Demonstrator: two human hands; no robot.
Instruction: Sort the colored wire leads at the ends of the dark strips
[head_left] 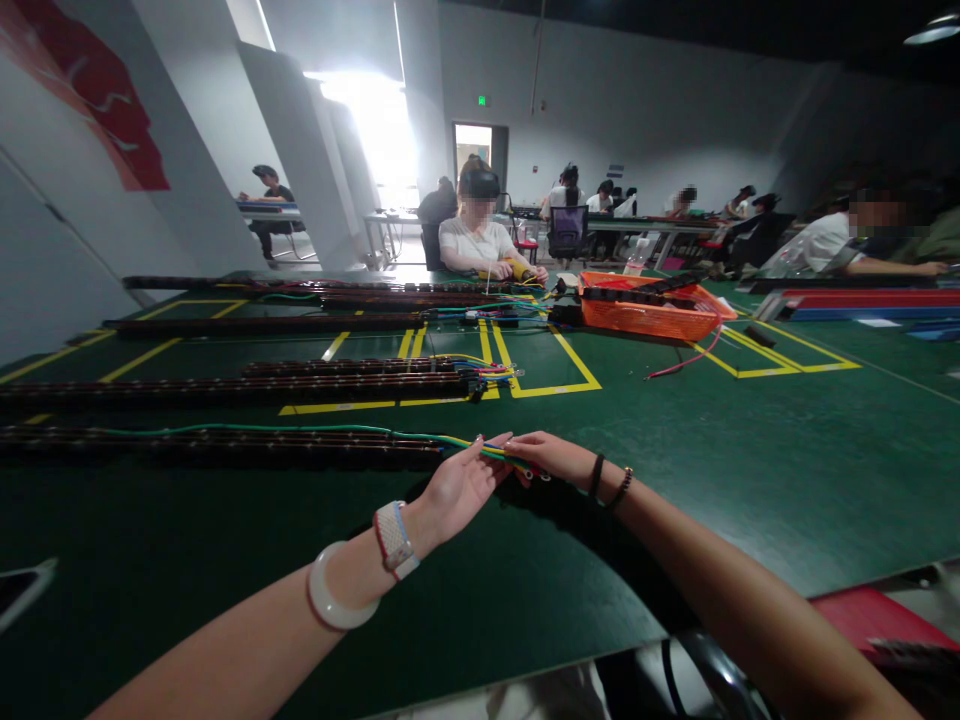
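Note:
A long dark strip (225,447) lies across the green table (750,470) in front of me, with green, yellow, blue and red wires (501,455) coming out of its right end. My left hand (461,485) pinches the wire bundle from the left, fingers curled up around it. My right hand (547,455) grips the same wires from the right, fingers closed over their ends. The two hands almost touch at the wires. A white bangle and a watch sit on my left wrist, dark bead bracelets on my right.
More dark strips (247,385) with coloured wires lie in rows further back, between yellow tape lines. An orange basket (645,312) stands at the back right. A person (480,240) sits across the table; others work at tables behind. A red object (870,615) lies near my right elbow.

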